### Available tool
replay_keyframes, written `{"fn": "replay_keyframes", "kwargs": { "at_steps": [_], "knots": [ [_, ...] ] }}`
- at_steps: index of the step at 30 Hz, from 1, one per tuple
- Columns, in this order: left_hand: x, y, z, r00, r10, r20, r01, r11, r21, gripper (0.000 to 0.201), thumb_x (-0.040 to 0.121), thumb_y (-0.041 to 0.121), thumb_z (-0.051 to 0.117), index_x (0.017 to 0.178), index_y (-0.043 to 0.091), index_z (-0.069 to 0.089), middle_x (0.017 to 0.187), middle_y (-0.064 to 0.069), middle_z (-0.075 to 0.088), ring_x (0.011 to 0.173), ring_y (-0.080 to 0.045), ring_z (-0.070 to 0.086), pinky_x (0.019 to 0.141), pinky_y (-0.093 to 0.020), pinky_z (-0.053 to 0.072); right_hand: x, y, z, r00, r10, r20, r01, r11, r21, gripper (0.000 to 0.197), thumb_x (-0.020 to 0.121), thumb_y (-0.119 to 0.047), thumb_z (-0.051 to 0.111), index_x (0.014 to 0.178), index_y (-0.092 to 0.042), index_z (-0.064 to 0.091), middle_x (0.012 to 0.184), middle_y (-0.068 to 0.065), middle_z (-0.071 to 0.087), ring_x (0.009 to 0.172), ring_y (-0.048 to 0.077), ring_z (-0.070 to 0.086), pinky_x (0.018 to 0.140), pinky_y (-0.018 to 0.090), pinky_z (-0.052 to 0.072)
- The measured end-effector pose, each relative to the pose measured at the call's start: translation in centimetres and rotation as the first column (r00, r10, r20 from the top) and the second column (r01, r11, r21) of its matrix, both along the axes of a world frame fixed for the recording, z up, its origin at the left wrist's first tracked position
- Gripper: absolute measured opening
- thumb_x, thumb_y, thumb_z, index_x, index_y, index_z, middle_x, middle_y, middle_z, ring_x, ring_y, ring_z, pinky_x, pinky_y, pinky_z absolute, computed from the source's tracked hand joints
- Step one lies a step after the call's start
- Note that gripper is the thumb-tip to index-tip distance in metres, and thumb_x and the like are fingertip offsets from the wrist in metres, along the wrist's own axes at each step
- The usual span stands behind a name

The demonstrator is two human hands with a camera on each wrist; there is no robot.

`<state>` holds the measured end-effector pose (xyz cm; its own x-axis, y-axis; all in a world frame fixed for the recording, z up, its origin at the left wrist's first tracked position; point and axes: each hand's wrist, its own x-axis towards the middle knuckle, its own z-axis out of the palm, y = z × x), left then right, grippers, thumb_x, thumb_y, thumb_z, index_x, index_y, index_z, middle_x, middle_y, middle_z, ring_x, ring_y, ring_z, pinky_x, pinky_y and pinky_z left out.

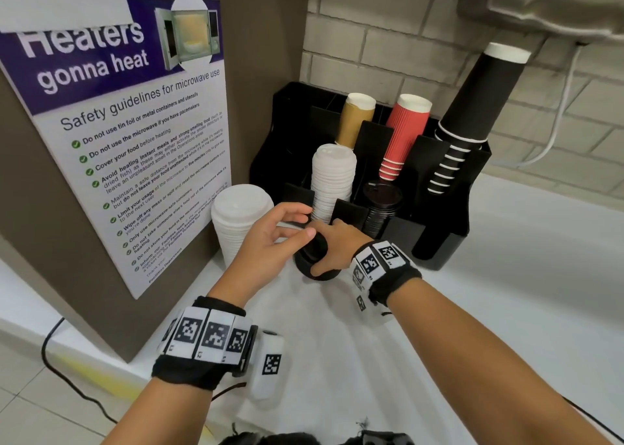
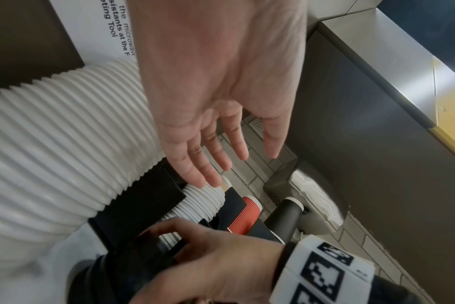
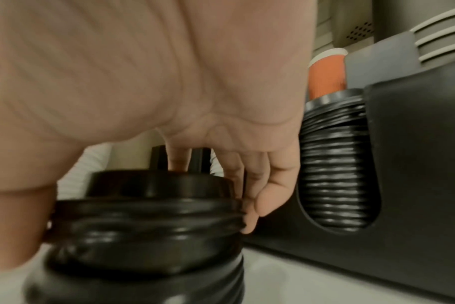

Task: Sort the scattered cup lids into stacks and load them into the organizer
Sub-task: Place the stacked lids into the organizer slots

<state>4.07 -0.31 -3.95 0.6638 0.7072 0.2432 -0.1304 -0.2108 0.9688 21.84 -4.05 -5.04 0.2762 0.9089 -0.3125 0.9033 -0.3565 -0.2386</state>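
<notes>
A short stack of black lids point(image 1: 312, 264) stands on the white counter in front of the black organizer point(image 1: 445, 215). My right hand point(image 1: 326, 250) grips this stack from above, fingers curled round its rim; the right wrist view shows the fingers point(image 3: 268, 195) on the black lids point(image 3: 148, 224). My left hand point(image 1: 297, 223) hovers just left of it, fingers straight and holding nothing, as the left wrist view shows of the left hand point(image 2: 221, 164). A tall white lid stack point(image 1: 332, 181) and a black lid stack point(image 1: 381, 208) sit in the organizer's front slots.
Another tall white lid stack point(image 1: 238, 223) stands on the counter against the poster panel point(image 1: 128, 140). Brown, red point(image 1: 403, 134) and black cup stacks point(image 1: 472, 113) lean out of the organizer's back slots. Brick wall behind; bare counter to the right.
</notes>
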Motion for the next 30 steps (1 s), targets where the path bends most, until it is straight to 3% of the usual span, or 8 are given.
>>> {"fn": "replay_keyframes", "kwargs": {
  "at_steps": [4,7,10,13,21,24,27,30],
  "knots": [
    [0.5,-0.2,0.0,1.000,0.008,0.011,-0.008,1.000,-0.007,0.028,0.088,0.014,0.068,0.108,0.034,0.062,0.109,0.007,0.062,0.088,-0.004,0.063,0.084,-0.021,0.050,1.2,-1.9,1.6,0.961,-0.042,-0.272,0.102,0.972,0.211,0.072,0.065,-0.037,0.080,0.125,-0.039,0.041,0.113,0.007,0.050,0.100,0.024,0.056,0.084,0.036,0.054],
    [1.1,-0.6,-0.1,1.000,0.008,0.017,-0.008,1.000,-0.013,0.045,0.081,0.019,0.075,0.116,0.040,0.055,0.117,0.010,0.056,0.097,0.000,0.061,0.079,-0.017,0.050,1.0,-4.0,2.9,0.804,-0.009,-0.594,0.278,0.890,0.362,0.064,0.068,-0.033,0.081,0.120,-0.043,0.046,0.107,-0.001,0.061,0.095,0.016,0.064,0.078,0.029,0.056],
    [1.7,-1.1,-0.3,0.993,-0.115,0.005,0.115,0.992,-0.052,0.078,0.065,0.030,0.082,0.131,0.046,0.043,0.132,0.015,0.047,0.118,-0.001,0.055,0.092,-0.025,0.052,-0.1,-5.9,3.7,0.679,0.070,-0.730,0.332,0.858,0.391,0.064,0.072,-0.030,0.080,0.124,-0.046,0.045,0.105,0.000,0.066,0.092,0.011,0.066,0.076,0.021,0.052],
    [2.1,-1.4,-0.5,0.976,-0.218,0.022,0.220,0.973,-0.074,0.093,0.062,0.025,0.084,0.142,0.038,0.038,0.139,0.006,0.047,0.121,-0.013,0.058,0.097,-0.030,0.052,-0.7,-7.1,4.0,0.614,0.131,-0.778,0.343,0.844,0.413,0.064,0.076,-0.014,0.079,0.129,-0.035,0.049,0.109,0.001,0.066,0.099,0.011,0.065,0.085,0.025,0.053],
    [2.4,-1.5,-0.5,0.978,-0.204,0.050,0.206,0.978,-0.040,0.088,0.058,0.023,0.088,0.132,0.046,0.047,0.132,0.016,0.052,0.114,-0.006,0.061,0.091,-0.022,0.052,-0.9,-8.5,4.9,0.612,0.132,-0.780,0.382,0.814,0.437,0.067,0.065,-0.024,0.081,0.126,-0.032,0.055,0.111,-0.004,0.065,0.110,0.014,0.062,0.098,0.034,0.050],
    [2.4,-1.5,-0.7,0.978,-0.201,0.049,0.203,0.979,-0.031,0.089,0.057,0.024,0.088,0.133,0.045,0.046,0.133,0.013,0.051,0.114,-0.007,0.061,0.093,-0.025,0.053,-1.1,-8.4,4.6,0.635,0.133,-0.761,0.374,0.809,0.454,0.064,0.071,-0.016,0.082,0.127,-0.031,0.055,0.112,-0.005,0.064,0.109,0.013,0.062,0.096,0.033,0.051],
    [2.2,-1.5,-0.7,0.983,-0.180,0.036,0.182,0.981,-0.069,0.088,0.058,0.028,0.085,0.133,0.046,0.044,0.136,0.012,0.049,0.118,-0.009,0.059,0.096,-0.027,0.050,-0.2,-8.0,5.1,0.654,0.137,-0.744,0.391,0.780,0.488,0.064,0.071,-0.016,0.083,0.124,-0.032,0.053,0.108,-0.006,0.064,0.102,0.011,0.065,0.086,0.029,0.054],
    [1.8,-1.4,-0.4,0.997,-0.071,0.023,0.073,0.994,-0.080,0.067,0.066,0.036,0.077,0.126,0.045,0.048,0.130,0.014,0.053,0.111,-0.006,0.061,0.089,-0.023,0.051,2.4,-7.1,6.5,0.786,0.031,-0.617,0.453,0.650,0.610,0.070,0.065,-0.025,0.087,0.123,-0.033,0.047,0.117,-0.006,0.059,0.104,0.008,0.061,0.083,0.020,0.050]
  ]
}}
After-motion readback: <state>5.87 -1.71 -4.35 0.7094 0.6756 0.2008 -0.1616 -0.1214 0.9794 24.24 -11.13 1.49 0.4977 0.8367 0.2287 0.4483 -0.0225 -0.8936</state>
